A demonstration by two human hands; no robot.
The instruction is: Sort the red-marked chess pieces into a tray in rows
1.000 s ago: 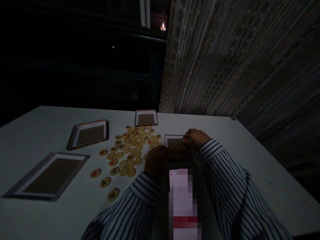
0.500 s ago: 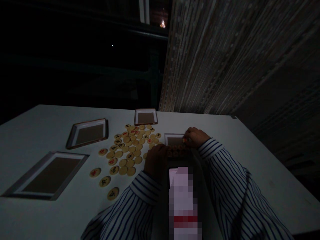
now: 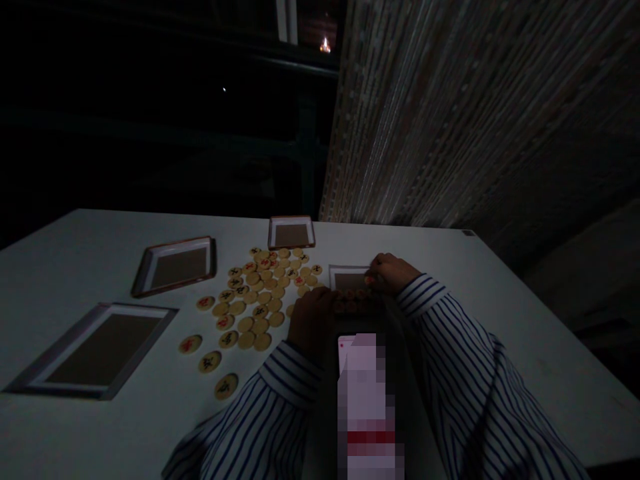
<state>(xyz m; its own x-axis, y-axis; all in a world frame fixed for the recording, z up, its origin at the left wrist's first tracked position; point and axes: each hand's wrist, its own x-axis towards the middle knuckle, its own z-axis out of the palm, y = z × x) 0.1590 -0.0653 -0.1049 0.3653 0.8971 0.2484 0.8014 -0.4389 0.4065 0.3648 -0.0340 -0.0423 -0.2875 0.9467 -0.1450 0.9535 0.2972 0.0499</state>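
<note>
My right hand is closed at the right side of a small box, pinching a Chinese chess piece with a red mark. Inside the near part of this box, several chess pieces lie in rows. My left hand is curled at the left edge of the same box and seems to grip it; dim light hides most of its fingers. To its left spreads a loose heap of round wooden chess pieces, some showing red or black characters, others plain side up.
Three more shallow boxes stand on the white table: a near-left one, a brown-rimmed one and a far one. A lit phone, partly pixelated, lies between my forearms. A string curtain hangs behind.
Both hands hold nearly the same position, and the chess pieces stay in place. The view has shifted very slightly.
</note>
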